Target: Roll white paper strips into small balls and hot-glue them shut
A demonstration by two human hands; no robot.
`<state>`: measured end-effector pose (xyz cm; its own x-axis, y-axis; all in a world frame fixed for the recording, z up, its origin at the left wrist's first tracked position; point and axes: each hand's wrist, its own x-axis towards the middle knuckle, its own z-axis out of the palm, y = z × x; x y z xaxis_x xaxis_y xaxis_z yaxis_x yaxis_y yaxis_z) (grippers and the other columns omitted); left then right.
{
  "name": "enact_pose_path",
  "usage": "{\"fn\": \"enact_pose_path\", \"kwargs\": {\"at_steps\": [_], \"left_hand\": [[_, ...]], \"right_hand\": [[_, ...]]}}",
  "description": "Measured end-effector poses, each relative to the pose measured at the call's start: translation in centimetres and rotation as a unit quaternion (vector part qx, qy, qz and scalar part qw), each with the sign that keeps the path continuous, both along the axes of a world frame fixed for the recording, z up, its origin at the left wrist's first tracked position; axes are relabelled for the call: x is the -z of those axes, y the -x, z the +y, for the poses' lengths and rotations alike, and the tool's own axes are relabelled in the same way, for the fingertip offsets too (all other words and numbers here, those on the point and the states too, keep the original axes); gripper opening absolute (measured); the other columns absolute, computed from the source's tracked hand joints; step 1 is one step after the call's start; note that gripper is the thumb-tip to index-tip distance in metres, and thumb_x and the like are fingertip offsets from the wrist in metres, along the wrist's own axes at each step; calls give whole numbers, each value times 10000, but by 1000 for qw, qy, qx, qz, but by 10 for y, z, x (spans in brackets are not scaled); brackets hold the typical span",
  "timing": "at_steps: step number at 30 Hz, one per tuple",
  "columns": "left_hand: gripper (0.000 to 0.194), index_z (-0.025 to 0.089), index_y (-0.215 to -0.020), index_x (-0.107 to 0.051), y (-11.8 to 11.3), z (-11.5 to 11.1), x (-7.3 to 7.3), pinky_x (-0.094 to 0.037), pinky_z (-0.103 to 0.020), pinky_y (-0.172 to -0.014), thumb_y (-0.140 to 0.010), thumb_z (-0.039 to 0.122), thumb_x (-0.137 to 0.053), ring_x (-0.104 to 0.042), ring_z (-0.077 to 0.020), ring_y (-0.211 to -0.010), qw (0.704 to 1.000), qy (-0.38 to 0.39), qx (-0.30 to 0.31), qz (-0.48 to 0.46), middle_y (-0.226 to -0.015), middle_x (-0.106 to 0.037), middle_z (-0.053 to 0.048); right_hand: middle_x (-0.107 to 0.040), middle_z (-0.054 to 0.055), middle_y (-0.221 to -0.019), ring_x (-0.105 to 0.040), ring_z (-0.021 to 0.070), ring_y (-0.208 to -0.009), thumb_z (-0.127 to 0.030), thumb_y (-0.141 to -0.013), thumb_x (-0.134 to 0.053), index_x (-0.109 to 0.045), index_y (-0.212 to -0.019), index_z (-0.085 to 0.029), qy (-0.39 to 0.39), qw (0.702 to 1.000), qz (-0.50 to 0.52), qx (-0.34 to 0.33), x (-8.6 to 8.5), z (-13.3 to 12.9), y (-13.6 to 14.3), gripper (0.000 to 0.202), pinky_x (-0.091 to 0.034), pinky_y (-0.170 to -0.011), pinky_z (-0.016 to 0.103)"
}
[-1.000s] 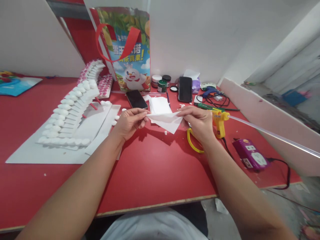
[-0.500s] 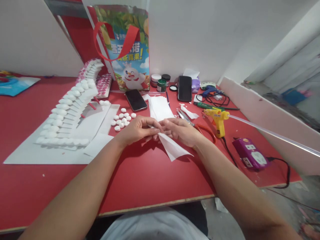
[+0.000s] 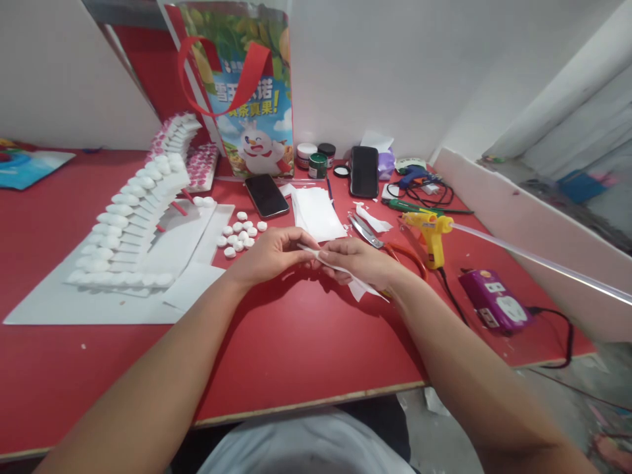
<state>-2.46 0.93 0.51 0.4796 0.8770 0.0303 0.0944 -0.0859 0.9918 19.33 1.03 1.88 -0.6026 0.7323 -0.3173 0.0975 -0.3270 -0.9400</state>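
A thin white sheet of tissue-like paper (image 3: 363, 288) is gathered lengthwise between my two hands, its loose end fanning out under the right palm. My left hand (image 3: 276, 255) pinches the narrow end between thumb and fingers. Close against it, my right hand (image 3: 356, 259) is closed on the middle of the same sheet, thumb on top. Just beyond my fingers lies a stack of white sheets (image 3: 318, 214). To the left of my left hand are several round white pieces (image 3: 241, 235); what is inside the gathered paper, if anything, is hidden.
A curved white structure (image 3: 143, 210) edged with padded white pieces stands at left on a white board (image 3: 44, 309). Scissors (image 3: 366, 232), a yellow glue gun (image 3: 430, 234) and a purple power strip (image 3: 496, 299) lie at right. A phone (image 3: 267, 195), paint jars (image 3: 317, 164) and a bag (image 3: 254, 85) are behind.
The paper's wide flap, spread out toward me before, is now folded in under my right hand. My right fingers have closed over the gathered part; the view has shifted slightly.
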Motion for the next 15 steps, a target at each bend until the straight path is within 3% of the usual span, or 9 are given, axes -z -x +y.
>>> {"fn": "enact_pose_path", "kwargs": {"at_steps": [4,9,15], "left_hand": [[194,174,-908,-751,0,1,1,-543,-314,-805,-905,367,-739,-720,-209,-843,992,-115,-27,44,-913,-760,-76],[146,187,-914,-745,-1,1,1,-519,-301,-824,-971,282,-650,-690,-194,-858,957,-273,-28,99,-928,-741,-78],[187,165,-936,-699,-6,0,4,-510,-297,-765,-1004,163,-525,-666,-187,-849,876,-455,-31,158,-930,-719,-100]], "right_hand": [[-517,-44,-630,-341,38,-486,-542,-794,-827,-705,-880,-105,24,1000,12,-5,-1,2,-3,462,-228,-468,219],[-481,-62,-608,-259,18,-462,-500,-797,-835,-716,-915,-91,44,999,19,5,1,6,-5,442,-147,-454,216],[-444,-74,-562,-225,21,-454,-384,-783,-820,-679,-837,-114,69,996,53,31,-4,4,-3,309,-142,-445,198]]}}
